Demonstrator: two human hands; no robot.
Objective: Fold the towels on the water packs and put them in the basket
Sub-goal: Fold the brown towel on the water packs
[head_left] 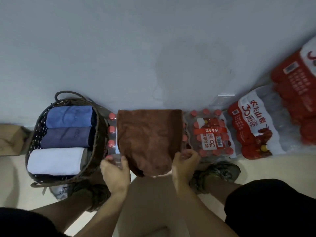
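- Gripping the near end of the brown towel (pixel 149 139), both hands sit at its lower corners: the left hand (pixel 114 171) has its thumb laid on the near-left edge, its fingers (pixel 109 164) curled beneath and against the wrapped bottles; the right hand (pixel 184 165) has its fingers (pixel 190 155) bent narrow around the near-right edge.
- Between the two hands, the towel's near end sags over the front of the water pack (pixel 112 134) and hangs rounded; this fold is judged unfinished.
- Beyond the fingers, the towel lies spread flat over the pack, its far edge straight and close to the wall (pixel 153 48). It appears already doubled at least once, though the layers cannot be counted.
- Left of the left hand, just beside it, the basket (pixel 34 139) holds three folded towels side by side: white towel (pixel 54 160) nearest, dark blue towel (pixel 65 137) in the middle, light blue towel (pixel 68 116) farthest. That portion is judged complete.
- Right of the right hand, further water packs (pixel 212 135) carry no towels.
- Remaining, by judgement: finish folding the brown towel and place it in the basket, where room looks tight.
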